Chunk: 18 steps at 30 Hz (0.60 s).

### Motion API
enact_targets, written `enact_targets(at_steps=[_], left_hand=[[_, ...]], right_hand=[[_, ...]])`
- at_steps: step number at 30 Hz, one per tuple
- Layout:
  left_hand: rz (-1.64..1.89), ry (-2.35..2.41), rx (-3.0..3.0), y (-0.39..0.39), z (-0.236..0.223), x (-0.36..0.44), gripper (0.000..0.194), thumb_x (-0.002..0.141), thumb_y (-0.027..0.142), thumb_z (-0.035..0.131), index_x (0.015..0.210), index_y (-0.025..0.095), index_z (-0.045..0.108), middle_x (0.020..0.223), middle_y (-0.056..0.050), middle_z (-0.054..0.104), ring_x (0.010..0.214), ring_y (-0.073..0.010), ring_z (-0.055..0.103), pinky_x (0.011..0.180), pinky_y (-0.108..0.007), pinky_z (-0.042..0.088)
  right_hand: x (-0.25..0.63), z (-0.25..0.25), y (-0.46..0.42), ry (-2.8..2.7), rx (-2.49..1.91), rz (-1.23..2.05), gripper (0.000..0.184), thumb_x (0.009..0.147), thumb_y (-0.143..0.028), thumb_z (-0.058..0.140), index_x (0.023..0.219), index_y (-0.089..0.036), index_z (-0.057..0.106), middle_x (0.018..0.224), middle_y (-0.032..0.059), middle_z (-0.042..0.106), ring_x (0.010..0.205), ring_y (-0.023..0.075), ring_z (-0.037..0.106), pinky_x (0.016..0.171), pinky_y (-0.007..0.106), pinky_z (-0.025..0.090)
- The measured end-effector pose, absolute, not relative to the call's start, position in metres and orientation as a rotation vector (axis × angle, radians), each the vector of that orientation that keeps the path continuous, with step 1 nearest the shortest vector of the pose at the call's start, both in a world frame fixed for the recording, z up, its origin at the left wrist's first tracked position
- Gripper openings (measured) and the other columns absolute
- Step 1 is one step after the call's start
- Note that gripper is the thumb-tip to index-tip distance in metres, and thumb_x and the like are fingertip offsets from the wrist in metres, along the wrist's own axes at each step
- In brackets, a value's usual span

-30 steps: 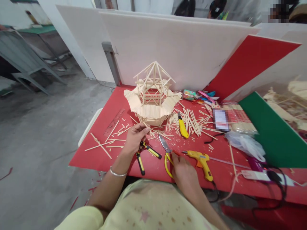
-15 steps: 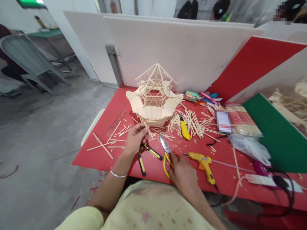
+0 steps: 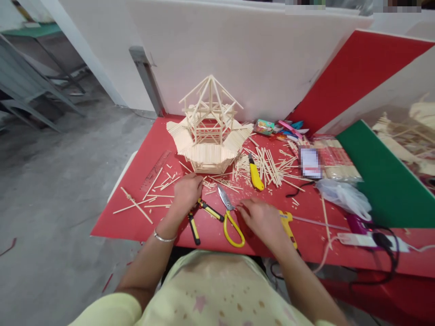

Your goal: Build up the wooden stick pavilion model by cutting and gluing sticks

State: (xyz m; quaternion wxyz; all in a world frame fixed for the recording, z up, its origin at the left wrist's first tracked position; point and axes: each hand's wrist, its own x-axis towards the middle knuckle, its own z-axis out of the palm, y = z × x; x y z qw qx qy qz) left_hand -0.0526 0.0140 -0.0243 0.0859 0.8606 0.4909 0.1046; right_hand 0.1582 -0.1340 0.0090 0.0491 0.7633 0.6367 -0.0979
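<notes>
My left hand (image 3: 188, 194) is closed at the front of a wooden-stick pavilion model (image 3: 209, 154), its fingertips pressed together; whatever they hold is hidden. Beneath its wrist lies a black-and-yellow-handled tool (image 3: 211, 211), partly covered, its head out of sight. My right hand (image 3: 261, 219) hovers low over the table, palm down, fingers loosely apart and holding nothing I can see. Just left of it rest scissors (image 3: 224, 198) with yellow loop handles, blades pointing toward the model. A yellow glue gun (image 3: 286, 219) is partly hidden behind my right hand.
A yellow utility knife (image 3: 255, 174) lies beside a heap of loose sticks (image 3: 270, 167). A clear ruler (image 3: 155, 170) and cut sticks lie to the left. At right are a plastic bag (image 3: 345, 194), a power strip (image 3: 356, 240) with cords, and a green board (image 3: 384, 181). White panels (image 3: 231, 59) stand behind.
My right hand has come off the scissors' handles and shifted right, toward the glue gun. The scissors now lie free. My left hand stays near the model's base, and the view has tilted down.
</notes>
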Motion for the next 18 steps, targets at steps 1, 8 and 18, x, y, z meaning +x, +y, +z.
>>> enact_targets(at_steps=[1,8,18], left_hand=[[0.262,1.480,2.597,0.016,-0.027,-0.052,0.030,0.096,0.027,0.044,0.086,0.020,0.071,0.090,-0.010,0.069,0.088,-0.0241,0.064,0.061,-0.030,0.034],[0.217,1.506,2.514,0.019,-0.038,-0.053,0.022,0.092,0.029,0.053,0.092,0.019,0.073,0.093,-0.012,0.069,0.093,-0.0242,0.063,0.068,-0.029,0.040],[0.684,0.963,1.761,-0.022,-0.009,-0.043,0.030,0.092,0.042,0.058,0.093,0.018,0.077,0.081,-0.004,0.074,0.073,-0.0180,0.066,0.069,-0.028,0.052]], right_hand=[[0.161,0.012,-0.124,1.944,2.319,-0.279,0.032,0.099,-0.038,0.043,0.110,-0.024,0.070,0.109,0.0082,0.071,0.099,0.0223,0.066,0.075,0.028,0.043],[0.154,-0.002,-0.069,1.997,2.186,-0.211,0.031,0.093,-0.013,0.041,0.102,-0.012,0.071,0.098,0.0167,0.071,0.096,0.0262,0.068,0.076,0.031,0.045],[0.144,0.031,-0.097,2.255,2.201,-0.488,0.013,0.087,-0.021,0.057,0.082,-0.018,0.069,0.081,0.0065,0.072,0.073,0.0176,0.065,0.062,0.024,0.037]])
